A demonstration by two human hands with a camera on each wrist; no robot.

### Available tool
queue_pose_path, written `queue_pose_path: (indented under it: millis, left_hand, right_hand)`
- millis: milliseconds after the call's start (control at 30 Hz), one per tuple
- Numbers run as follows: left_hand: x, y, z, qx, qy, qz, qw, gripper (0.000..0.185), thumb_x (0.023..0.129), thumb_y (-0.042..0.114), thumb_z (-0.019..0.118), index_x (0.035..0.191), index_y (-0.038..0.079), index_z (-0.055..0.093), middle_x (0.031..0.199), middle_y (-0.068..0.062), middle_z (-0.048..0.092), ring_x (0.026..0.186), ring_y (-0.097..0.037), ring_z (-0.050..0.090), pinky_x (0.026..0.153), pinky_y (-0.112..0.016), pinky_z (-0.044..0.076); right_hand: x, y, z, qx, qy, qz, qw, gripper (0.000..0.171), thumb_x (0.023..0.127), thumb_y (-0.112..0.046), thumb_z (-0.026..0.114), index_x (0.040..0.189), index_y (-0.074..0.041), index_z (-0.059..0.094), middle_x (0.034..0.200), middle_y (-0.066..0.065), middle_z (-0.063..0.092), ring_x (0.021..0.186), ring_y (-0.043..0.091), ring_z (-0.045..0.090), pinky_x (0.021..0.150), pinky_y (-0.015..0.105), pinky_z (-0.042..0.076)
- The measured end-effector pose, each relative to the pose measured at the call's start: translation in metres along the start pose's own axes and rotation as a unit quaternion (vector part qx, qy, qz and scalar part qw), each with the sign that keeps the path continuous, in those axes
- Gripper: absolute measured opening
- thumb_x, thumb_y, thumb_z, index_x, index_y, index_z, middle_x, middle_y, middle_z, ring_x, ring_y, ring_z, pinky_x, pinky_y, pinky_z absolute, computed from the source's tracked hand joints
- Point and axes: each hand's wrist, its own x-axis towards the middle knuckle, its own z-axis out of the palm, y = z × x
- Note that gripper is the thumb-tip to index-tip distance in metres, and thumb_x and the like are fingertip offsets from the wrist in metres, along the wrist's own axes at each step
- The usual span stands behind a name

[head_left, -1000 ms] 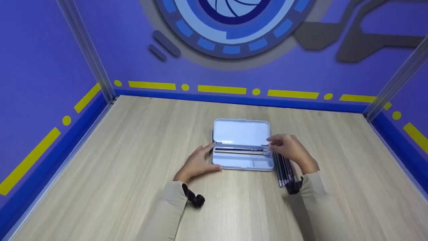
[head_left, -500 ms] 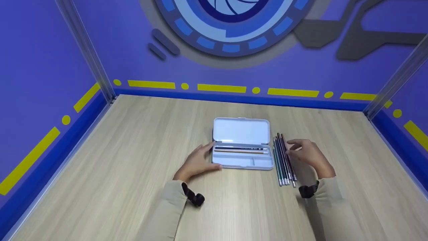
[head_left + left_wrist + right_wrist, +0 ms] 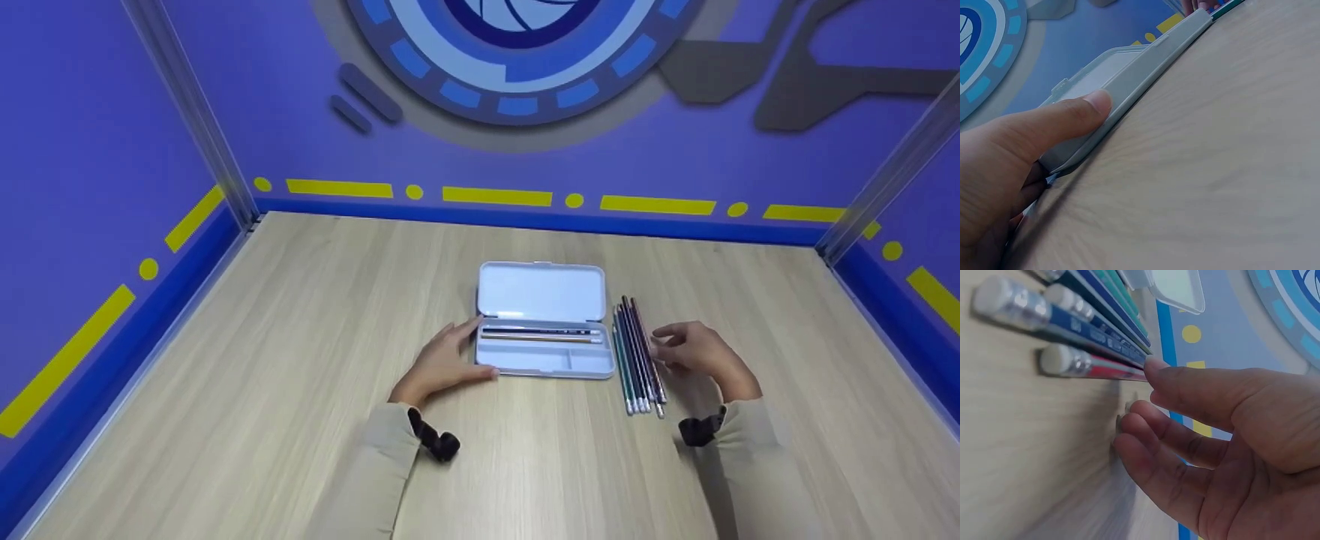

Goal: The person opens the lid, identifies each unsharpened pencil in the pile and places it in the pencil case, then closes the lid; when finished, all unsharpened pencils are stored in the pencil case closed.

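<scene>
1. My left hand (image 3: pixel 442 364), fingers spread, braces the open pencil case (image 3: pixel 541 341) steady.
2. My right hand (image 3: pixel 694 352), relaxed, fingertip touching the nearest of the pencils (image 3: pixel 637 358) lined beside the case, just left of it.

Left hand (image 3: pixel 441 363): palm down, fingers extended and spread, thumb (image 3: pixel 1067 121) straight and pressed forward. Left forearm enters from the lower edge in a beige sleeve (image 3: pixel 369 472) with a dark wrist strap (image 3: pixel 435 442). Right hand (image 3: pixel 701 356): fingers (image 3: pixel 1185 433) loosely bent, pointing left, thumb (image 3: pixel 1202 391) extended above them; nothing is gripped. Right forearm likewise wears a beige sleeve and a dark strap (image 3: pixel 701 430).
</scene>
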Motion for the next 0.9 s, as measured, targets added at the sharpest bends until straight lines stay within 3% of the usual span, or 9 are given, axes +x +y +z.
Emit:
queue_pose_path:
  millis: [367, 700, 900]
  left_hand:
    - [-0.0006, 0.0013, -0.001, -0.006, -0.004, -0.001, 1.0, 0.099, 0.069, 0.05, 0.082, 0.15, 0.021, 0.034, 0.152, -0.01, 0.039, 0.144, -0.043, 0.022, 0.118, -0.054, 0.021]
    - [0.0003, 0.0, -0.0006, 0.001, -0.003, 0.002, 1.0, 0.097, 0.07, 0.05, 0.081, 0.15, 0.019, 0.035, 0.152, -0.011, 0.038, 0.144, -0.042, 0.022, 0.118, -0.053, 0.021]
    - [0.0, 0.0009, -0.0006, 0.002, -0.006, -0.002, 1.0, 0.098, 0.069, 0.052, 0.081, 0.15, 0.021, 0.035, 0.154, -0.011, 0.036, 0.144, -0.043, 0.021, 0.118, -0.055, 0.021]
  right_hand:
    - [0.003, 0.0025, 0.0034, 0.018, 0.0, 0.006, 1.0, 0.047, 0.09, -0.013, 0.065, 0.128, 0.012, 0.053, 0.093, 0.015, 0.064, 0.07, 0.014, 0.059, 0.062, 0.028, 0.055]
    - [0.0024, -0.0019, 0.0037, 0.035, -0.002, 0.023, 0.999, 0.049, 0.087, -0.009, 0.062, 0.129, 0.013, 0.051, 0.095, 0.016, 0.063, 0.067, 0.012, 0.06, 0.061, 0.029, 0.057]
    - [0.0022, -0.0032, 0.0071, 0.027, 0.013, 0.019, 0.999, 0.052, 0.084, -0.007, 0.064, 0.129, 0.014, 0.05, 0.082, 0.012, 0.063, 0.06, 0.012, 0.06, 0.056, 0.028, 0.055]
